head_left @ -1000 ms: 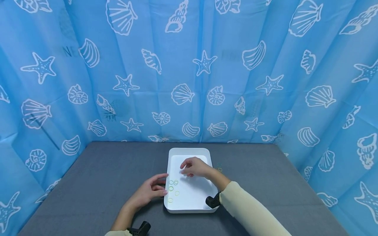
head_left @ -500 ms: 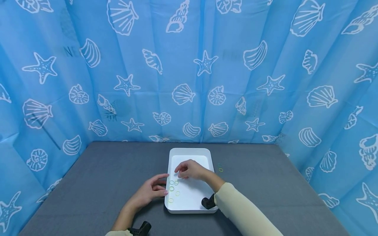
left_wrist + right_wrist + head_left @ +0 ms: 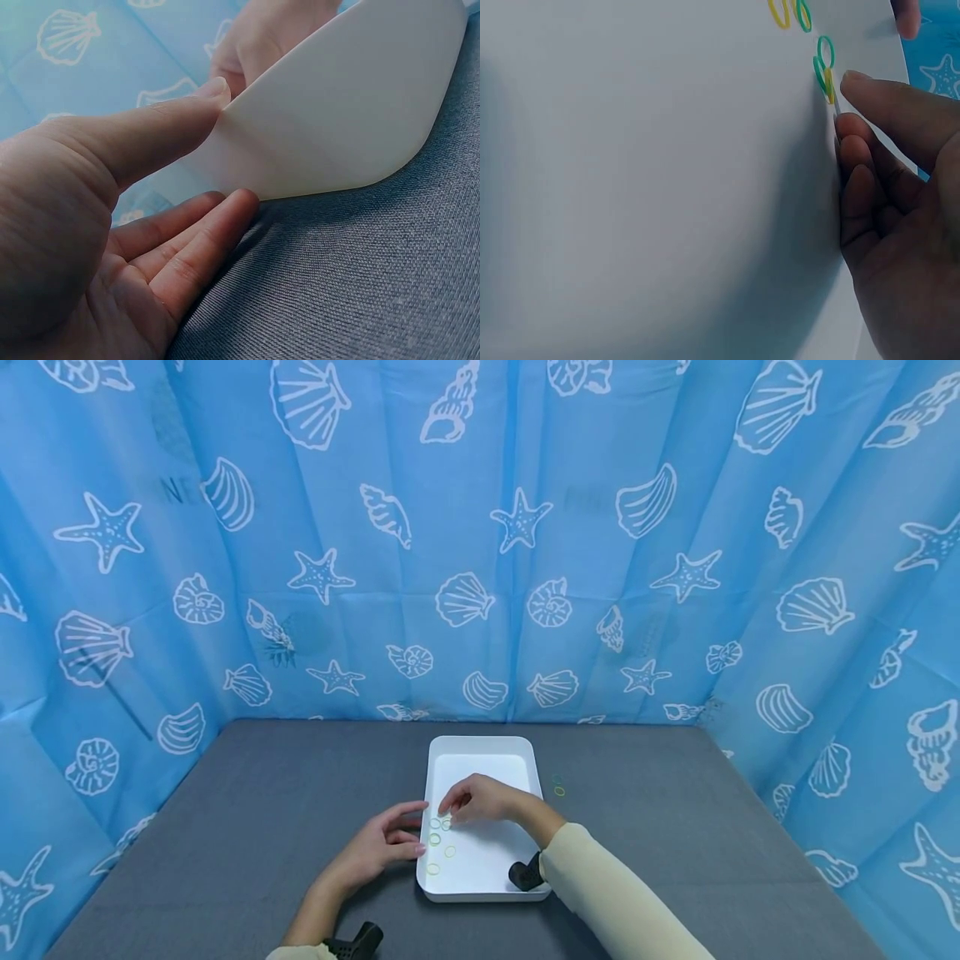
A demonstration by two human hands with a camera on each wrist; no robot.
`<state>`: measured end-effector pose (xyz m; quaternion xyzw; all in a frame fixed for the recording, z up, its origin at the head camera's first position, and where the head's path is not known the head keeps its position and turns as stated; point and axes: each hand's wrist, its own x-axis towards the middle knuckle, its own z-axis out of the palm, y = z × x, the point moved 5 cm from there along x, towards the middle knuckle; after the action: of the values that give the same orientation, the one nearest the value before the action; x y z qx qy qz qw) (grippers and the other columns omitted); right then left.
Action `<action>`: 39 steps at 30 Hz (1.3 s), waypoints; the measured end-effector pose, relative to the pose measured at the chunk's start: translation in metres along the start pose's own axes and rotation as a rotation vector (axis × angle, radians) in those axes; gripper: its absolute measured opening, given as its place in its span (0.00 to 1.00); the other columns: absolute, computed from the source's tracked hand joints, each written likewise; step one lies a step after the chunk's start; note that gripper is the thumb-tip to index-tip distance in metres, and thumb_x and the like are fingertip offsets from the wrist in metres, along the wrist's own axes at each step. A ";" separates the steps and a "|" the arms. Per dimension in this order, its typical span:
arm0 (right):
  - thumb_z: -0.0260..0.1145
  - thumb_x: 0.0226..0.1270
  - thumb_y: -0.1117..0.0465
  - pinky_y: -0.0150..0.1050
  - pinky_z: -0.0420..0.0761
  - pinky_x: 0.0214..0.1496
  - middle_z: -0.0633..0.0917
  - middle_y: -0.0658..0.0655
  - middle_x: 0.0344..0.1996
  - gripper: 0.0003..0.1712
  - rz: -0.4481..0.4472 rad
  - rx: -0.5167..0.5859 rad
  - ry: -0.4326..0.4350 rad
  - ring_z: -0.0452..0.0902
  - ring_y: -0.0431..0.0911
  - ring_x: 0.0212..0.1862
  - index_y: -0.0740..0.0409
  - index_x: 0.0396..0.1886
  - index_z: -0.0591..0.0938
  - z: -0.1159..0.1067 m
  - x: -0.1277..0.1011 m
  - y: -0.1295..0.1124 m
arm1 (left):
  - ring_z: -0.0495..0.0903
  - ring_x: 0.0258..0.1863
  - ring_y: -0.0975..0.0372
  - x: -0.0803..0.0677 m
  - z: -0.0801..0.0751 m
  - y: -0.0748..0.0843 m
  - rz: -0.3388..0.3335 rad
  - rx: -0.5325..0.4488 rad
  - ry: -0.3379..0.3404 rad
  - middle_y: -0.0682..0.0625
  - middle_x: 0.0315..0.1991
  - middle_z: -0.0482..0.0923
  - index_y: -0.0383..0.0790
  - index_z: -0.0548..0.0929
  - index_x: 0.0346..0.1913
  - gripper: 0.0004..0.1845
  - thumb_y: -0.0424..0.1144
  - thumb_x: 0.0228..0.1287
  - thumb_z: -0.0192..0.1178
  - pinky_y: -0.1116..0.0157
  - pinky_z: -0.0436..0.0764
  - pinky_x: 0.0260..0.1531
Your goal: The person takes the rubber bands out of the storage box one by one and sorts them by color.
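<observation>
A shallow white tray [image 3: 480, 745] lies on the grey cloth. My left hand [image 3: 372, 847] touches its left side; in the left wrist view, the thumb [image 3: 172, 127] meets the rim and the fingertips sit low against the outer wall [image 3: 337, 135]. Inside the tray, my right hand [image 3: 483, 799] reaches down over the left part of the floor, thumb and forefinger apart. Right at those fingertips are a green rubber band [image 3: 820, 73] and a yellow rubber band [image 3: 829, 88], overlapping. Another green band [image 3: 826, 51] and several more lie beyond them.
Outside the tray, to its right, lie a yellow band [image 3: 559, 792] and a faint greenish one. Grey cloth [image 3: 300, 777] covers the table. A blue curtain [image 3: 480, 552] with shell and starfish prints hangs behind it.
My right hand has moved left and down across the tray, from its middle to the bands at the left side. The left hand and the tray have stayed in place.
</observation>
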<state>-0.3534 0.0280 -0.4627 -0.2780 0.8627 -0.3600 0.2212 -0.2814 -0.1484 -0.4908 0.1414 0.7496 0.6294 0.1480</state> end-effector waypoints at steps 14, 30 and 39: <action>0.70 0.61 0.69 0.33 0.70 0.36 0.77 0.48 0.24 0.08 -0.001 -0.028 -0.012 0.71 0.40 0.30 0.52 0.36 0.86 0.003 0.001 -0.002 | 0.81 0.47 0.53 -0.001 0.000 0.000 0.003 0.008 0.009 0.35 0.60 0.72 0.37 0.66 0.70 0.35 0.38 0.62 0.67 0.60 0.81 0.44; 0.69 0.62 0.66 0.33 0.70 0.38 0.79 0.47 0.23 0.06 0.021 -0.106 0.009 0.72 0.39 0.31 0.52 0.28 0.84 0.007 0.008 -0.001 | 0.81 0.47 0.53 0.000 0.000 0.000 -0.006 -0.012 0.000 0.34 0.60 0.72 0.37 0.66 0.70 0.35 0.37 0.62 0.67 0.59 0.81 0.44; 0.70 0.62 0.65 0.33 0.71 0.38 0.80 0.47 0.23 0.06 0.047 -0.137 0.017 0.72 0.39 0.30 0.52 0.26 0.84 0.007 0.009 -0.003 | 0.81 0.48 0.53 -0.001 0.000 0.001 -0.004 -0.003 -0.002 0.35 0.59 0.72 0.36 0.65 0.70 0.36 0.38 0.62 0.67 0.59 0.81 0.44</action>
<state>-0.3552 0.0175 -0.4668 -0.2691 0.8934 -0.2971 0.2028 -0.2807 -0.1484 -0.4901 0.1402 0.7487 0.6303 0.1501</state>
